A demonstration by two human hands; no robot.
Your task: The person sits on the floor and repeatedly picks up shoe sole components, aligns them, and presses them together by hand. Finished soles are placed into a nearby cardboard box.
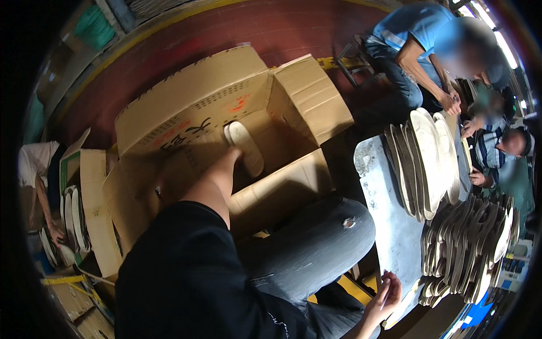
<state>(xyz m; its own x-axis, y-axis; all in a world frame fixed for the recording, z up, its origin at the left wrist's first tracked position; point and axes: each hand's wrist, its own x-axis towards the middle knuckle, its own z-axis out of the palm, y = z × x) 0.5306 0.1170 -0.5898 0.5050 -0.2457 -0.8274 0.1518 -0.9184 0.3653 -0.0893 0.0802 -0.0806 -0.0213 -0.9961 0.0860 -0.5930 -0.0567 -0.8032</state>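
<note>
Black sleeve (178,265); pale sole (247,150) against left hand (233,153), hiding fingers.

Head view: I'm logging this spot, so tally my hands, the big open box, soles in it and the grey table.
Left hand and right hand: 2
Big open box: 1
Pale sole: at least 1
Grey table: 1
Total: at least 5

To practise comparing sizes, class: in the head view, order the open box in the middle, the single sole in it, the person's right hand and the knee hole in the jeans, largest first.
1. Open box
2. Single sole and right hand: too alike to rank
3. Knee hole
</note>
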